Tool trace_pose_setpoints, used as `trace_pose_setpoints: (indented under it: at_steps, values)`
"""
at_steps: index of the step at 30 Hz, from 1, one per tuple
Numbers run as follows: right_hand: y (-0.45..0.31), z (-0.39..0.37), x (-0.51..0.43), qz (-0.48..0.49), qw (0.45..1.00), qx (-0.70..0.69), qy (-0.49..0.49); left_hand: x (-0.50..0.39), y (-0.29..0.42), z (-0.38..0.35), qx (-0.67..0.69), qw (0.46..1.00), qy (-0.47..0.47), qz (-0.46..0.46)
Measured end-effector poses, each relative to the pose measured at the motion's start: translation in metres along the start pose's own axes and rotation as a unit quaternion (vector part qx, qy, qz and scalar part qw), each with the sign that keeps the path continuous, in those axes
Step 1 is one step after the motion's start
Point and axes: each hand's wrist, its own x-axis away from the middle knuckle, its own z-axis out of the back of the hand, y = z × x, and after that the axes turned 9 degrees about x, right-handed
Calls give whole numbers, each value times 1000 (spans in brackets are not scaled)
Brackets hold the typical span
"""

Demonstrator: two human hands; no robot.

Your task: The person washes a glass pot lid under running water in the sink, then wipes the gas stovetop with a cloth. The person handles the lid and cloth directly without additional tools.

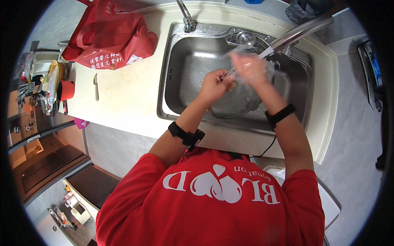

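Note:
My left hand (215, 84) pinches a thin, shiny, metal-looking utensil (227, 73) above the stainless steel sink (187, 61). Beside it, my right hand (251, 69) is wet and blurred at the far end of the utensil; whether its fingers grip it is unclear. Water splashes around this hand below the white tip of the chrome faucet (289, 38). On the sink floor lies a rounded item with a curved rim (234, 116), partly hidden by my hands and the splashing water.
A wire rack (234, 38) holding a clear round item (246, 38) sits at the sink's back. Left of the sink, a red bag (120, 40) and a small peeler or knife (96, 87) lie on the cream counter (129, 98). A red container (66, 90) stands near its left end.

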Motion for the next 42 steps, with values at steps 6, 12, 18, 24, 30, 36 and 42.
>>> trace_pose_setpoints:
  at_steps: [6,12,18,24,30,36,42]
  values:
    - [-6,36,-14,-27,998,-22,-60,7,10,-5,78,995,-36,-41]
    - [-6,40,-10,-55,997,36,29,7,-4,-4,77,997,6,-15]
    - [10,10,7,59,993,37,97,1,-4,-9,-19,998,-20,-58]
    - [57,10,6,-300,946,-116,47,14,9,-7,110,994,-24,-10]
    - [21,24,8,-7,997,20,69,8,14,-11,38,998,-39,-24]
    - [37,25,-2,-188,980,-34,45,12,18,-12,70,997,-22,-13]
    - [1,25,-2,-63,997,29,-18,3,11,-15,33,998,-25,-39]
